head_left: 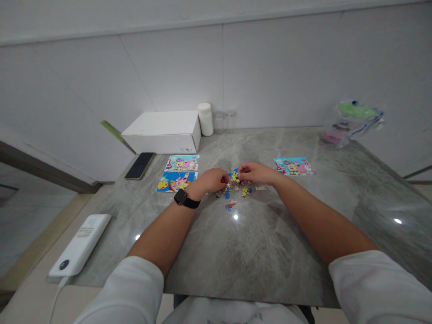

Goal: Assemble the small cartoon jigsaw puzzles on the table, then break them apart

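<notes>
Several small puzzle pieces (231,205), blue, yellow and pink, lie loosely heaped on the grey marbled table (249,252) between my hands. My left hand (216,180), a black watch on its wrist, is at the left edge of the heap with fingertips pinched together. At the heap's right and far side is my right hand (249,172), its fingers also closed near a yellow piece. What either hand holds is too small to make out. Two colourful cartoon pictures (182,163) lie left of my left hand, and another cartoon picture (295,166) lies beyond my right forearm.
At the back left stand a white box (162,130), a white bottle (205,119) and two clear jars (230,121). A dark phone (139,165) lies before the box. A white power bank (81,245) with a cable is front left. A plastic bag (353,121) sits back right.
</notes>
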`<state>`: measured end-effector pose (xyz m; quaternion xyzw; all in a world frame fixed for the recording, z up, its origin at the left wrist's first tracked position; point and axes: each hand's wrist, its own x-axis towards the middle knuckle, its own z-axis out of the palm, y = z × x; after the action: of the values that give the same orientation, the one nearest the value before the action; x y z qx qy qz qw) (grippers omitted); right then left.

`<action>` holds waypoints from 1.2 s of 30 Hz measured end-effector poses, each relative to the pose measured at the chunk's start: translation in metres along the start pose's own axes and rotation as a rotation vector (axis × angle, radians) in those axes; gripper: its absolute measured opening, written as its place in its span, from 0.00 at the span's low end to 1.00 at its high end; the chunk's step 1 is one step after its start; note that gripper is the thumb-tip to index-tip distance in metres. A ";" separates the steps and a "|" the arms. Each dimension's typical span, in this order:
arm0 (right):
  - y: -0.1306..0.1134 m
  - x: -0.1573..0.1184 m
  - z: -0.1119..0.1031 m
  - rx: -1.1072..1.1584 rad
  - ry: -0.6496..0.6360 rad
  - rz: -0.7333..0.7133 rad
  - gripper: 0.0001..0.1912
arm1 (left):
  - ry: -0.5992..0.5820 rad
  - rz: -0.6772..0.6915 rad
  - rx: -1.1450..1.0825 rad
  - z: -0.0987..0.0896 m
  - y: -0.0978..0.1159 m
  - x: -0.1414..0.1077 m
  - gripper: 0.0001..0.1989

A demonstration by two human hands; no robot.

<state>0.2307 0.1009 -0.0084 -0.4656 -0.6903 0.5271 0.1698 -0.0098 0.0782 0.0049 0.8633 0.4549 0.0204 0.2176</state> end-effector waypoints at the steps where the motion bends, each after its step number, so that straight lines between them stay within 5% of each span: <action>1: -0.001 0.000 0.000 0.001 0.002 -0.006 0.14 | 0.012 -0.002 0.002 0.001 0.000 0.000 0.08; 16: -0.009 -0.003 0.001 -0.022 0.130 -0.057 0.12 | 0.146 -0.036 -0.062 -0.004 -0.010 0.001 0.14; 19: -0.013 -0.004 0.003 0.030 0.122 -0.070 0.14 | 0.216 -0.011 -0.205 -0.004 -0.009 0.003 0.20; 26: -0.018 -0.010 0.002 0.170 0.098 0.005 0.19 | 0.264 -0.018 -0.423 -0.001 0.002 0.005 0.13; 36: -0.006 0.002 0.006 -0.197 0.298 -0.179 0.11 | 0.306 -0.121 -0.395 0.000 0.004 0.007 0.12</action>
<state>0.2223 0.0989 -0.0062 -0.4893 -0.7445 0.3653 0.2699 -0.0029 0.0816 0.0050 0.7622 0.5204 0.2262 0.3115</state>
